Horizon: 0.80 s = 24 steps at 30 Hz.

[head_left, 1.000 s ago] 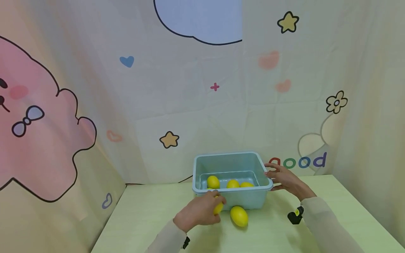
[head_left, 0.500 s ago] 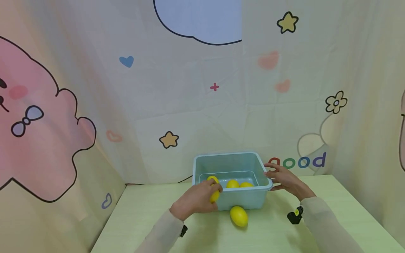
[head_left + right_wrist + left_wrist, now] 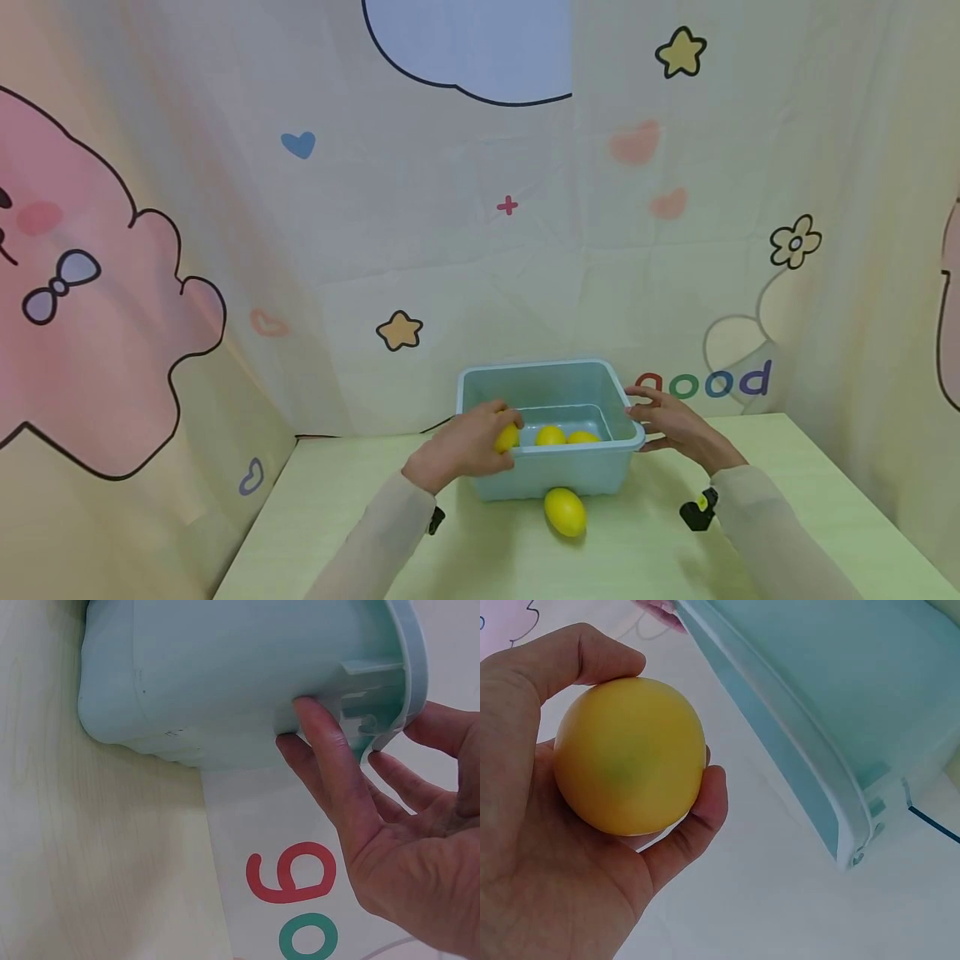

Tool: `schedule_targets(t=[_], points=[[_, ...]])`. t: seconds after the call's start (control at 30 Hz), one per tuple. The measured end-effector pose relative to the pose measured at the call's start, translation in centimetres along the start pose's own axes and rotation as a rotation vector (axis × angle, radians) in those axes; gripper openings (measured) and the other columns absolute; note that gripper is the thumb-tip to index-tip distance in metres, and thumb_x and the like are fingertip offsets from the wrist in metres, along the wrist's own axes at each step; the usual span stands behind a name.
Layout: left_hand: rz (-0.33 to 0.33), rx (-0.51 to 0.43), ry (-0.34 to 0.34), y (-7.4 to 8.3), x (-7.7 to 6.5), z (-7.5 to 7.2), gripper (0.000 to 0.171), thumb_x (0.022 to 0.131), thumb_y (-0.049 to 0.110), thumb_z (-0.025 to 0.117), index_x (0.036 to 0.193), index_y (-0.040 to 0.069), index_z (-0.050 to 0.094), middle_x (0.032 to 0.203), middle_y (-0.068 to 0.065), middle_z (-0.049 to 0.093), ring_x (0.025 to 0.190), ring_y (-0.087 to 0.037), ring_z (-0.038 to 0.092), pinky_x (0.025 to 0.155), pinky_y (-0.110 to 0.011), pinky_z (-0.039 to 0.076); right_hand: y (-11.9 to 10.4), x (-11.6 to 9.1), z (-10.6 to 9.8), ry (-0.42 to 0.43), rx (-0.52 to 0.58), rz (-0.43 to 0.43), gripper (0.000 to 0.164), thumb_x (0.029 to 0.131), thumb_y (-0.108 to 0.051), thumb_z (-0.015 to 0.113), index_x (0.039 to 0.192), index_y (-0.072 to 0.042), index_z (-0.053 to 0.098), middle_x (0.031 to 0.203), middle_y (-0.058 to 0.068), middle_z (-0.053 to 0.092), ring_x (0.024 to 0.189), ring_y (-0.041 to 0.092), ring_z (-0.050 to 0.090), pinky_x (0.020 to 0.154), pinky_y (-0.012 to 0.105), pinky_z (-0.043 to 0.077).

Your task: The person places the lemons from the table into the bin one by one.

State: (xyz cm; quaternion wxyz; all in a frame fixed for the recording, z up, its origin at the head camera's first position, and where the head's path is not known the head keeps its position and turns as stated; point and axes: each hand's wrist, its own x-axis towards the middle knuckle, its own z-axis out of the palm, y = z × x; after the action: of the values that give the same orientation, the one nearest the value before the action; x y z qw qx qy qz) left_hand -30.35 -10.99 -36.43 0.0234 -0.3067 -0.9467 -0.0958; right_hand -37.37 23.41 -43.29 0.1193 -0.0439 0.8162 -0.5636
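Observation:
A yellow lemon (image 3: 630, 756) sits in my left hand (image 3: 471, 440), gripped between curled fingers and thumb. In the head view this hand is over the front left rim of a pale blue plastic bin (image 3: 558, 471). My right hand (image 3: 675, 425) holds the bin's right rim; in the right wrist view some fingertips (image 3: 309, 712) touch the outer wall while others meet the rim. Inside the bin lie a lemon (image 3: 551, 436) and another lemon (image 3: 582, 437), partly hidden by the front wall. One more lemon (image 3: 566, 512) rests on the table before the bin.
The light wooden table (image 3: 637, 558) carries the bin near its back edge. A printed curtain (image 3: 450, 233) hangs right behind it, with more curtain on both sides. Black straps (image 3: 699, 510) show at the wrists.
My left hand has lifted the lemon from in front of the bin up to its front left rim. The right hand has stayed at the right rim.

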Motion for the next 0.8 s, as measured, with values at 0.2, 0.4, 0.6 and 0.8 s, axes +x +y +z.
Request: schedule_targets(t=[0.2, 0.4, 0.6, 0.8], points=[[-0.014, 0.009, -0.004, -0.5, 1.0, -0.6, 0.041, 0.086, 0.027, 0.071, 0.125, 0.02, 0.061, 0.118, 0.002, 0.057, 0.087, -0.011, 0.051, 0.068, -0.021, 0.046, 0.0, 0.0, 0.0, -0.001, -0.002, 0.003, 0.065, 0.098, -0.027, 0.057, 0.153, -0.009, 0.027, 0.143, 0.028, 0.047, 0.101, 0.027, 0.066, 0.081, 0.041, 0.06], [-0.016, 0.011, 0.002, -0.7, 2.0, -1.1, 0.039, 0.085, 0.026, 0.07, 0.123, 0.02, 0.062, 0.112, 0.003, 0.057, 0.086, -0.012, 0.052, 0.07, -0.022, 0.047, 0.0, 0.0, -0.1, -0.005, 0.003, 0.0, 0.065, 0.098, -0.025, 0.057, 0.153, -0.009, 0.027, 0.142, 0.029, 0.047, 0.104, 0.03, 0.066, 0.081, 0.042, 0.06], [-0.041, -0.02, -0.02, -1.0, 2.8, -1.4, 0.04, 0.086, 0.026, 0.07, 0.124, 0.021, 0.061, 0.114, 0.002, 0.057, 0.086, -0.014, 0.053, 0.073, -0.024, 0.048, -0.1, 0.1, -0.1, -0.005, 0.004, -0.008, 0.064, 0.098, -0.025, 0.058, 0.152, -0.008, 0.028, 0.141, 0.029, 0.047, 0.103, 0.029, 0.067, 0.08, 0.042, 0.06], [-0.089, -0.041, -0.055, -1.5, 3.9, -1.6, 0.041, 0.087, 0.027, 0.068, 0.126, 0.022, 0.06, 0.125, 0.001, 0.057, 0.091, -0.015, 0.054, 0.081, -0.028, 0.051, -0.1, 0.1, -0.1, -0.002, 0.008, -0.003, 0.063, 0.098, -0.024, 0.057, 0.152, -0.007, 0.029, 0.141, 0.03, 0.047, 0.1, 0.027, 0.068, 0.08, 0.043, 0.06]])
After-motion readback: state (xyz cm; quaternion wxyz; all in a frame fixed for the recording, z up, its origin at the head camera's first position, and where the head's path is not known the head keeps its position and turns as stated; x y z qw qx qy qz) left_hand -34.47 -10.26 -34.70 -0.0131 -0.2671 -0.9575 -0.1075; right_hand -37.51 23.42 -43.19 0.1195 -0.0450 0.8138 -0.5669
